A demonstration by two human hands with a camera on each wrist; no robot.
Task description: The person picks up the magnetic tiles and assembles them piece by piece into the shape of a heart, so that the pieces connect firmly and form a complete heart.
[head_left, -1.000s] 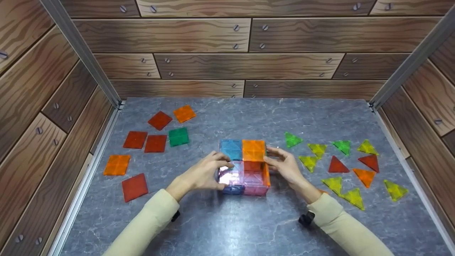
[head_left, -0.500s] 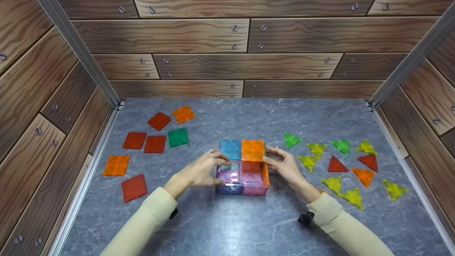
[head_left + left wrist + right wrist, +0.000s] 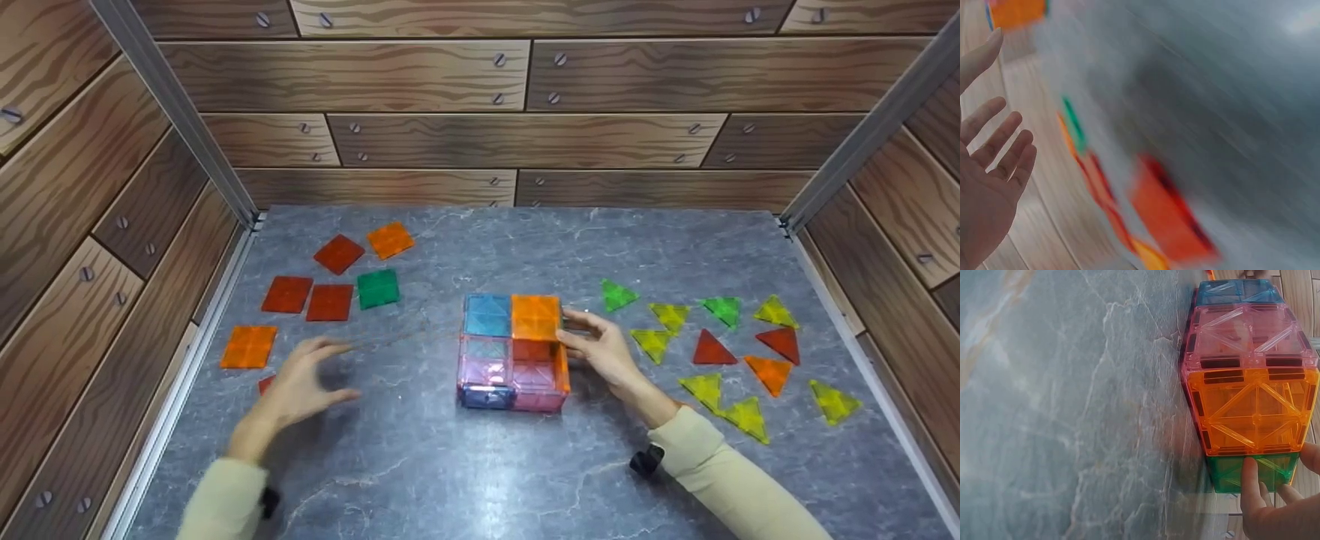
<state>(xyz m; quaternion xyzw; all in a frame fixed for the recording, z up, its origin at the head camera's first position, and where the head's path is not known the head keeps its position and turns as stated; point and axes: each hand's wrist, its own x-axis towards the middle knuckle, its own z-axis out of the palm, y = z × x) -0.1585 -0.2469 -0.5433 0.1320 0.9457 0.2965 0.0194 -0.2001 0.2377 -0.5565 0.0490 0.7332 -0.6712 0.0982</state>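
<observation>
A box built of clear magnetic tiles [image 3: 486, 371] stands mid-table, with blue, pink and orange faces. An orange square tile [image 3: 536, 316] covers its back right cell; the front right cell is open on top. My right hand [image 3: 600, 349] holds the box at its back right corner. In the right wrist view a finger lies against a green side tile [image 3: 1227, 475], with the thumb at the upper edge. My left hand [image 3: 300, 384] is away from the box, fingers and thumb spread, holding nothing. It hovers over a red square tile [image 3: 265, 384], mostly hidden beneath it.
Several loose square tiles lie on the left, among them a green one [image 3: 378, 288], red ones [image 3: 330, 302] and an orange one [image 3: 248, 346]. Triangle tiles [image 3: 713, 348] in green, yellow, red and orange are scattered on the right. Wood-patterned walls [image 3: 420, 139] enclose the table.
My left hand has left the box's left side and moved left and slightly toward me, over the red tile. The right hand stays on the box, which has not moved.
</observation>
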